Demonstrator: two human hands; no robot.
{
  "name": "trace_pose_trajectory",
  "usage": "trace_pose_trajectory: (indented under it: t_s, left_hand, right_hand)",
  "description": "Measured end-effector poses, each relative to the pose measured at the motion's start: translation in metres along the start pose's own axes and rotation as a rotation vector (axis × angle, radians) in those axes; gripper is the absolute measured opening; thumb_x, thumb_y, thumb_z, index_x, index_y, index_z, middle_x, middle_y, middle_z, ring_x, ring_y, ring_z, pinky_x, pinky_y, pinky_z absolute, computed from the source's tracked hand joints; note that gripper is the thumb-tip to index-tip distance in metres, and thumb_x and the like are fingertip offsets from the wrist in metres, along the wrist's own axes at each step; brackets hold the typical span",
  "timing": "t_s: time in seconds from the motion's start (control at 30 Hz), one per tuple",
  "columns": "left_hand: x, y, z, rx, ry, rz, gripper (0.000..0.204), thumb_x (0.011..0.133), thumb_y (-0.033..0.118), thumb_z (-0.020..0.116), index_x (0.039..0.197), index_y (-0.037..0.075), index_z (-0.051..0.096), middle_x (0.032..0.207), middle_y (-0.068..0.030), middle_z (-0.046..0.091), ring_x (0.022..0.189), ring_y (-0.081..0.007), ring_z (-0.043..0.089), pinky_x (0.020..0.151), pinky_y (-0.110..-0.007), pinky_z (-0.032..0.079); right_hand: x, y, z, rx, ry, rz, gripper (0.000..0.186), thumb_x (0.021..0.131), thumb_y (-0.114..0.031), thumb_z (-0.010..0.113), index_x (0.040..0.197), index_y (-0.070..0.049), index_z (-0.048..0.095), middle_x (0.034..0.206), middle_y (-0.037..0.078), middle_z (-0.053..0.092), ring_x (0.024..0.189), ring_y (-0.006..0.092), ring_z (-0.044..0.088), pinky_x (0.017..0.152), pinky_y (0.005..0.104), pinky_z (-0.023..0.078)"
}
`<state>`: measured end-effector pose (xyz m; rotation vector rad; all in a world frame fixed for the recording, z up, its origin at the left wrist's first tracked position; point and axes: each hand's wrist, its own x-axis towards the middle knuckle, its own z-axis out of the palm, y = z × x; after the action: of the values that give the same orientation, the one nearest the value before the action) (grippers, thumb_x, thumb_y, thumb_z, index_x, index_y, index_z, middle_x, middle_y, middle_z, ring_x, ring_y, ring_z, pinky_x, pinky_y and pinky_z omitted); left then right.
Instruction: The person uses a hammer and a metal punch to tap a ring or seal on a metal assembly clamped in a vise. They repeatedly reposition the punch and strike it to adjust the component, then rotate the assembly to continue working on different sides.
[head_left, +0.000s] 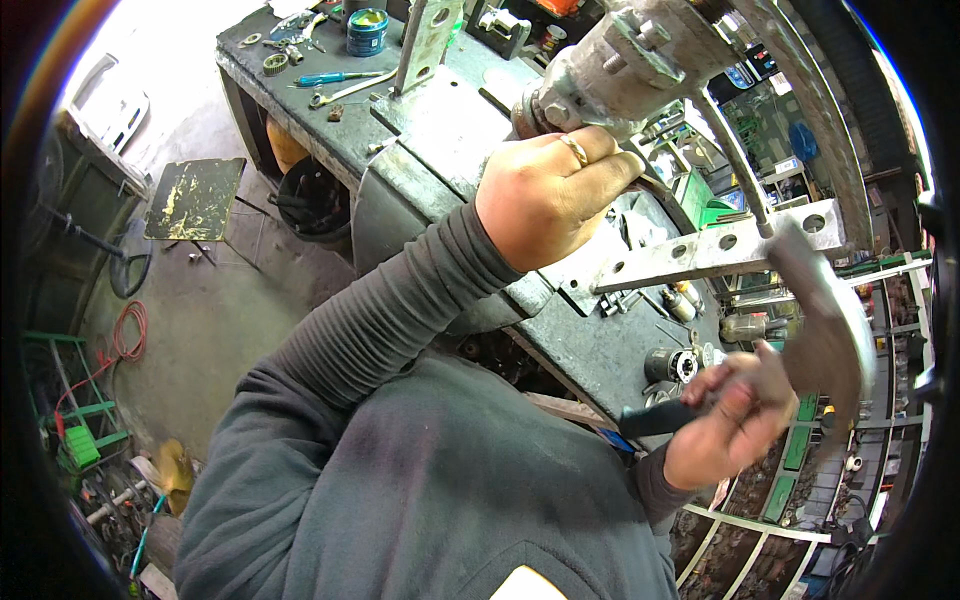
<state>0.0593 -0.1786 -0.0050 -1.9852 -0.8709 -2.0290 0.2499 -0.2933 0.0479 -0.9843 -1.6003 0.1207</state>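
Note:
My right hand (730, 425) grips a hammer (830, 325) by its dark handle. The hammer's curved metal head is smeared by motion, and its upper end is close to the lower end of a thin metal rod (735, 160). That rod slants down from a heavy grey metal housing (615, 70) with bolts on it. Just below the housing, my left hand (550, 195) is closed, a ring on one finger. Its curled fingers hide whatever they hold. Under the rod's end lies a flat steel bar with round holes (728, 242).
The housing is above a dark workbench (350, 120). A second perforated bar (425, 45) stands upright there, near a blue tin (367, 33), a blue-handled screwdriver (335, 78) and a wrench (350, 88). On the floor left are a small scuffed table (195, 200) and a red hose (130, 330).

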Motion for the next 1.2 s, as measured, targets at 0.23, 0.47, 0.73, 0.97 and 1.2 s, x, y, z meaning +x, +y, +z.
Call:
trace_pose_trajectory:
  t_s: [0.23,0.47,0.73,0.97,1.2]
  left_hand:
    - [-0.002,-0.002,0.006,-0.019,-0.001,0.001,0.034,0.063,-0.011,0.063,0.096,0.0,0.064,0.085,-0.0101,0.06,0.072,-0.0242,0.062,0.063,-0.031,0.051]
    - [0.0,0.001,0.002,-0.026,0.006,-0.019,0.034,0.063,-0.011,0.063,0.095,-0.001,0.064,0.086,-0.0107,0.06,0.075,-0.0245,0.062,0.065,-0.031,0.051]
    - [0.0,-0.001,0.0,-0.021,0.004,-0.021,0.036,0.061,-0.011,0.063,0.096,-0.001,0.064,0.086,-0.0101,0.06,0.074,-0.0242,0.062,0.065,-0.031,0.052]
    - [-0.002,-0.002,0.004,-0.039,0.002,-0.013,0.036,0.061,-0.01,0.063,0.095,0.0,0.065,0.086,-0.0091,0.059,0.072,-0.0239,0.062,0.063,-0.031,0.052]
    - [-0.001,-0.007,0.005,0.067,0.041,0.042,0.023,0.066,0.005,0.066,0.089,0.008,0.065,0.088,-0.0031,0.059,0.068,-0.018,0.06,0.059,-0.029,0.05]
  right_hand:
    - [-0.009,0.022,0.001,-0.179,-0.102,-0.051,0.03,0.095,-0.023,0.049,0.112,0.002,0.047,0.082,0.01,0.052,0.054,0.0109,0.046,0.046,0.023,0.039]
    - [0.013,-0.014,-0.005,0.098,0.027,-0.1,0.035,0.093,-0.033,0.05,0.091,0.002,0.049,0.073,0.01,0.05,0.052,0.0132,0.047,0.048,0.0243,0.04]
    - [0.013,-0.002,-0.001,-0.181,-0.077,-0.012,0.036,0.093,-0.022,0.052,0.119,0.003,0.044,0.08,0.008,0.052,0.054,0.0096,0.045,0.043,0.0205,0.038]
    - [-0.005,0.01,-0.005,-0.199,-0.116,0.012,0.039,0.09,-0.02,0.057,0.115,0.005,0.041,0.084,0.014,0.055,0.067,0.0201,0.051,0.058,0.0304,0.045]
    - [0.012,-0.009,-0.013,-0.001,-0.121,-0.066,0.034,0.094,-0.028,0.05,0.109,0.002,0.045,0.079,0.012,0.053,0.052,0.0122,0.045,0.045,0.023,0.036]
